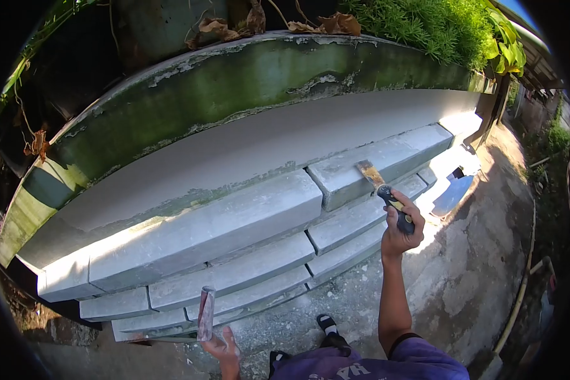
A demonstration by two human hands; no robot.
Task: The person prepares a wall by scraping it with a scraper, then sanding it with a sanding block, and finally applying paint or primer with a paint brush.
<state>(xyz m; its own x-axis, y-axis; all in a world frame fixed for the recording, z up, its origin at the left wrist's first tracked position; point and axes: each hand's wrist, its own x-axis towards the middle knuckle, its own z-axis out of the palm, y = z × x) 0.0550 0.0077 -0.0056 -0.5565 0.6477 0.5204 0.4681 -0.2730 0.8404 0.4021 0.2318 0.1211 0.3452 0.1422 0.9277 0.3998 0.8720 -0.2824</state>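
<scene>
Here's a pale wall [266, 142] under a curved, mossy ledge [202, 83], green plants [418, 31] and dry leaves [341, 24] up top! Sunlight blazes over at the right, shade covers much of the blotchy concrete ground [462, 272], and a long pipe [522, 297] edges it.

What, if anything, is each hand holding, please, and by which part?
The right hand holds a putty knife by its handle; the left hand, a narrow stained object by its lower end, its kind unclear.
</scene>
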